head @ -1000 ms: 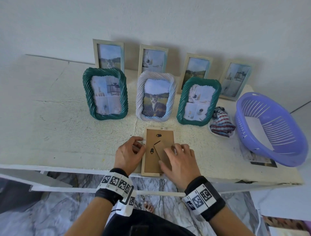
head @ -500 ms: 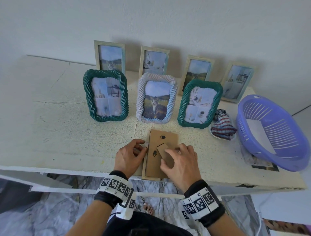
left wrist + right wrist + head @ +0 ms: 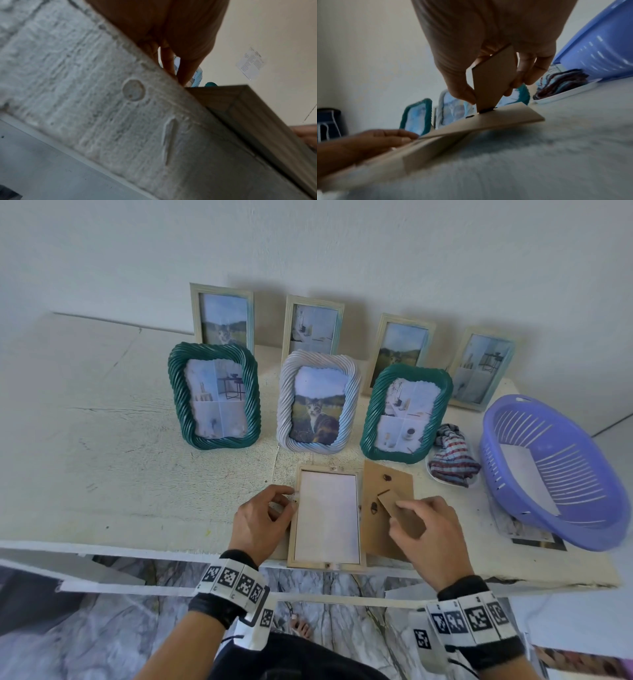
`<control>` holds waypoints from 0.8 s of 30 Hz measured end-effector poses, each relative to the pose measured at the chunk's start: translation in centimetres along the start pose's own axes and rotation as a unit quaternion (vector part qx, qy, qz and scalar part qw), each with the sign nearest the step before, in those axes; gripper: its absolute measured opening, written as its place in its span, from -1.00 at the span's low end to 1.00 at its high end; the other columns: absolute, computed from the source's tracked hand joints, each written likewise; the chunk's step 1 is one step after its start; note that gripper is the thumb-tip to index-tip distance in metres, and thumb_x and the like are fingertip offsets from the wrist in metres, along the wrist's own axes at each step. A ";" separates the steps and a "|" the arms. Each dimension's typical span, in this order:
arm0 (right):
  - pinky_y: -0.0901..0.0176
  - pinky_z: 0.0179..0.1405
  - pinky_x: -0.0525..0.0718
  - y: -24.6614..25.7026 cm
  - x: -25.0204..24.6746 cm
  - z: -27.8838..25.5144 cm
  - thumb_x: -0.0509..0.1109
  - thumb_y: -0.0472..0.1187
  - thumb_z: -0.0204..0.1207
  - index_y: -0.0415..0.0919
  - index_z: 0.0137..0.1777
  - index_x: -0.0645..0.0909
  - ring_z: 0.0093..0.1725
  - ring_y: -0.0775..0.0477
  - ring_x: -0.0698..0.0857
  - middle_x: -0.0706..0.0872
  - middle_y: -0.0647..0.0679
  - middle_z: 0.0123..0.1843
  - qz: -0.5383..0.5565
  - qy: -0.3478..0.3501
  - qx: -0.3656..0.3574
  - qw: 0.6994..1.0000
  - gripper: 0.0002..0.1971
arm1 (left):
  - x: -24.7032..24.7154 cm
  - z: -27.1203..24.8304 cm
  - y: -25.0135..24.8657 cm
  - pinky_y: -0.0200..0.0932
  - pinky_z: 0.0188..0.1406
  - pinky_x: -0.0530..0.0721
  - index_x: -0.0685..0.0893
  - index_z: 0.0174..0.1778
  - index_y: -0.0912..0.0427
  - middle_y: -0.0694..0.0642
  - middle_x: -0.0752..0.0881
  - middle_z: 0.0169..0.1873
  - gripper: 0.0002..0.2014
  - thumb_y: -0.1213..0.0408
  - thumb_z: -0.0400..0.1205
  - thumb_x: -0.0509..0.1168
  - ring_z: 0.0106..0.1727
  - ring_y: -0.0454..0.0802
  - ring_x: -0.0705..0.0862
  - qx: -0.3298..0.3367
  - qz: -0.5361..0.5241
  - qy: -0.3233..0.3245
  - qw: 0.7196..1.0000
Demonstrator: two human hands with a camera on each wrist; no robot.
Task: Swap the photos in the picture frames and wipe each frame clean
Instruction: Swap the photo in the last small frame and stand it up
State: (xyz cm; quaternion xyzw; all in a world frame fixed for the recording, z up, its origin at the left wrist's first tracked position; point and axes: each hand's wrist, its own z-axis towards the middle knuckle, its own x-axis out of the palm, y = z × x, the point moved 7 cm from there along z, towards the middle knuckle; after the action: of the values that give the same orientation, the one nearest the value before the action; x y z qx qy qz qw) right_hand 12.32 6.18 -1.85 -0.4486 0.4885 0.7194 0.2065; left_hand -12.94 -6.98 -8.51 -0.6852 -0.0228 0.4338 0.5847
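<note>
A light wooden frame (image 3: 327, 565) lies face down at the table's front edge, with the white back of its photo (image 3: 327, 517) uncovered. My left hand (image 3: 289, 501) pinches the frame's left rail; in the left wrist view its fingers (image 3: 185, 70) meet the frame (image 3: 257, 115) there. My right hand (image 3: 399, 510) pinches the stand flap (image 3: 494, 81) of the brown backing board (image 3: 387, 484). The board (image 3: 488, 121) is tilted up just right of the frame, its left edge over the frame's right rail. A striped cloth (image 3: 452, 455) lies bunched to the right.
Two green rope frames (image 3: 214, 395) (image 3: 406, 414) and a white one (image 3: 318, 402) stand behind the work spot, with several wooden frames (image 3: 222, 316) against the wall. A purple basket (image 3: 513, 491) sits at the right, over a loose photo (image 3: 527, 534). The table (image 3: 102, 474) ends under my wrists.
The backing board has come off the frame and moved right in my right hand, uncovering the photo's white back. My left hand has stayed at the frame's left edge.
</note>
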 end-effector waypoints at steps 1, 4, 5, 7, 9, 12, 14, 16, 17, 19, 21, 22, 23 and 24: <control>0.13 -0.06 0.48 -0.8 0.3 -0.1 0.57 -0.13 0.35 -0.10 0.07 0.73 -0.01 -0.10 0.50 0.56 -0.05 -0.06 -0.027 0.004 -0.001 1.000 -0.72 | 0.0 0.0 0.1 -0.35 -0.29 0.57 0.71 0.05 -0.07 -0.25 0.72 -0.29 -0.83 0.20 0.56 0.45 -0.39 -0.27 0.64 0.000 -0.005 0.002 1.000; 0.02 -0.09 0.56 -2.0 2.0 -0.6 0.56 -0.10 0.37 -0.12 0.12 0.72 -0.02 -0.14 0.48 0.56 -0.11 0.00 -0.094 0.060 -0.001 0.994 -0.68 | 0.0 -0.1 0.1 -0.41 -0.32 0.55 0.71 0.05 -0.05 -0.24 0.72 -0.28 -0.83 0.23 0.56 0.45 -0.38 -0.26 0.64 0.003 -0.013 0.010 1.000; 0.00 -0.07 0.56 -2.1 2.5 -0.7 0.53 -0.07 0.39 -0.11 0.16 0.69 0.01 -0.14 0.48 0.56 -0.11 0.04 -0.115 0.085 0.005 0.990 -0.66 | 0.0 -0.1 0.1 -0.40 -0.32 0.55 0.71 0.05 -0.06 -0.24 0.72 -0.28 -0.82 0.22 0.56 0.45 -0.37 -0.25 0.65 0.004 -0.014 0.013 1.000; -0.01 0.00 0.53 -1.5 3.2 -0.8 0.45 -0.01 0.43 -0.06 0.21 0.62 0.09 -0.16 0.47 0.52 -0.12 0.16 -0.146 0.110 0.007 0.983 -0.64 | 0.0 -0.1 0.2 -0.39 -0.31 0.56 0.71 0.06 -0.07 -0.23 0.73 -0.27 -0.82 0.21 0.56 0.45 -0.36 -0.22 0.65 0.003 -0.012 0.014 1.000; -0.04 0.08 0.55 0.4 3.7 -0.9 0.36 0.07 0.45 -0.05 0.23 0.58 0.21 -0.18 0.45 0.50 -0.14 0.27 -0.130 0.103 -0.015 0.986 -0.62 | 0.0 -0.1 0.2 -0.39 -0.30 0.56 0.71 0.05 -0.08 -0.24 0.73 -0.27 -0.82 0.20 0.56 0.45 -0.36 -0.23 0.66 0.005 -0.007 0.011 1.000; -0.26 0.36 0.49 4.0 5.7 -1.1 0.16 0.34 0.43 0.00 0.46 0.44 0.52 -0.27 0.30 0.37 -0.24 0.53 -0.073 0.136 -0.054 0.987 -0.34 | 0.0 -0.1 0.1 -0.44 -0.33 0.56 0.71 0.04 -0.09 -0.25 0.73 -0.28 -0.83 0.20 0.56 0.45 -0.36 -0.22 0.67 0.004 -0.011 0.012 1.000; -0.31 0.60 0.14 5.6 7.6 -1.3 0.13 0.52 0.36 0.21 0.63 0.09 0.67 -0.31 0.00 0.01 -0.22 0.70 -0.109 0.206 -0.071 0.970 -0.14 | -0.1 -0.2 0.1 -0.39 -0.31 0.60 0.70 0.04 -0.10 -0.24 0.74 -0.27 -0.83 0.19 0.56 0.45 -0.37 -0.22 0.68 0.004 -0.012 0.012 1.000; -0.26 0.61 -0.11 6.3 9.1 -1.3 0.14 0.62 0.26 0.33 0.63 -0.21 0.67 -0.35 -0.24 -0.31 -0.19 0.71 -0.155 0.261 -0.077 0.950 0.00 | 0.0 -0.2 0.0 -0.32 -0.31 0.64 0.70 0.05 -0.10 -0.22 0.74 -0.26 -0.83 0.18 0.57 0.45 -0.37 -0.22 0.69 0.005 -0.013 0.015 1.000; -0.27 0.61 -0.14 6.5 9.5 -1.2 0.15 0.65 0.22 0.36 0.61 -0.28 0.66 -0.37 -0.28 -0.36 -0.21 0.69 -0.168 0.271 -0.082 0.944 0.05 | 0.0 -0.2 0.0 -0.31 -0.31 0.64 0.70 0.05 -0.09 -0.21 0.74 -0.26 -0.83 0.18 0.57 0.45 -0.38 -0.22 0.69 0.005 -0.015 0.016 1.000; -0.28 0.61 -0.14 6.5 10.1 -0.9 0.14 0.69 0.16 0.37 0.60 -0.33 0.65 -0.41 -0.30 -0.37 -0.26 0.68 -0.181 0.277 -0.087 0.940 0.09 | 0.0 -0.2 0.0 -0.31 -0.30 0.64 0.70 0.05 -0.08 -0.20 0.74 -0.26 -0.83 0.19 0.57 0.45 -0.38 -0.21 0.70 0.006 -0.017 0.014 1.000; -0.31 0.61 -0.13 6.4 10.5 -0.5 0.14 0.71 0.11 0.37 0.59 -0.35 0.64 -0.43 -0.30 -0.36 -0.30 0.68 -0.193 0.280 -0.088 0.936 0.13 | -0.1 -0.1 0.0 -0.27 -0.29 0.66 0.70 0.04 -0.08 -0.20 0.74 -0.26 -0.83 0.19 0.57 0.45 -0.38 -0.21 0.70 0.008 -0.016 0.012 1.000; -0.32 0.61 -0.13 6.3 10.7 -0.4 0.14 0.72 0.09 0.36 0.59 -0.36 0.64 -0.44 -0.30 -0.36 -0.31 0.68 -0.199 0.283 -0.086 0.934 0.15 | -0.1 -0.1 0.0 -0.25 -0.29 0.67 0.70 0.04 -0.09 -0.20 0.74 -0.26 -0.83 0.20 0.57 0.45 -0.38 -0.21 0.70 0.008 -0.017 0.013 1.000; -0.33 0.61 -0.14 6.2 10.8 -0.3 0.15 0.72 0.08 0.35 0.59 -0.36 0.64 -0.44 -0.31 -0.36 -0.31 0.68 -0.201 0.287 -0.085 0.933 0.17 | 0.0 -0.1 0.0 -0.23 -0.29 0.67 0.70 0.04 -0.09 -0.20 0.74 -0.26 -0.83 0.20 0.57 0.45 -0.38 -0.21 0.70 0.007 -0.018 0.013 1.000; -0.33 0.62 -0.14 6.3 10.8 -0.2 0.16 0.72 0.08 0.34 0.60 -0.36 0.64 -0.45 -0.31 -0.35 -0.32 0.68 -0.201 0.290 -0.083 0.932 0.18 | 0.0 -0.1 0.0 -0.22 -0.29 0.68 0.70 0.04 -0.08 -0.20 0.74 -0.26 -0.83 0.20 0.56 0.45 -0.39 -0.20 0.70 0.007 -0.020 0.014 1.000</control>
State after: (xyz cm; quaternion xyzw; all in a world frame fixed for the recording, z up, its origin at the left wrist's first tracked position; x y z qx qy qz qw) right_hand 2.28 1.74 -7.76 -0.7420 0.3648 0.5398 0.1582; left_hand -12.87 -7.09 -8.53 -0.6865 -0.0255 0.4130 0.5979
